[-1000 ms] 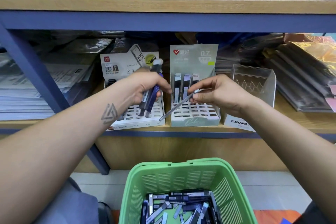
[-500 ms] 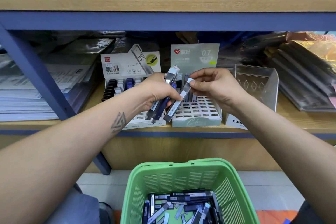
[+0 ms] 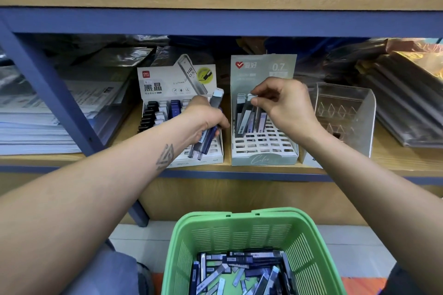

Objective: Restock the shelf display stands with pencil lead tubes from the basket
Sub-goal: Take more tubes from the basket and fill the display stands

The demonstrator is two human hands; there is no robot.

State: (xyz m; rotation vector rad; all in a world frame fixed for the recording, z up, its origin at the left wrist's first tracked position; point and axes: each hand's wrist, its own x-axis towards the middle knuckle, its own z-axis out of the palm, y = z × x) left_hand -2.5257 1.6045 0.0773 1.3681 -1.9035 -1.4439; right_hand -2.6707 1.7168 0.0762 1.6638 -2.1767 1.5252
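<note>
Two cardboard display stands sit on the shelf: a white one (image 3: pixel 217 154) on the left and a grey-green one marked 0.7 (image 3: pixel 263 159) to its right. My left hand (image 3: pixel 205 118) grips a bundle of lead tubes (image 3: pixel 211 127) over the white stand. My right hand (image 3: pixel 285 105) pinches the white cap of a lead tube (image 3: pixel 245 115) standing in the back row of the grey-green stand, beside several others. Below, a green basket (image 3: pixel 251 230) holds several loose tubes (image 3: pixel 242 270).
A clear plastic holder (image 3: pixel 345 117) stands right of the grey-green stand. Stacked paper (image 3: pixel 36 127) fills the shelf's left end and wrapped folders (image 3: pixel 407 108) the right. A blue post (image 3: pixel 48 88) slants down at left. The shelf above hangs low.
My right hand carried its tube from mid-air in front of the stands up into the back row of the grey-green stand and stood it upright. My left hand kept its bundle.
</note>
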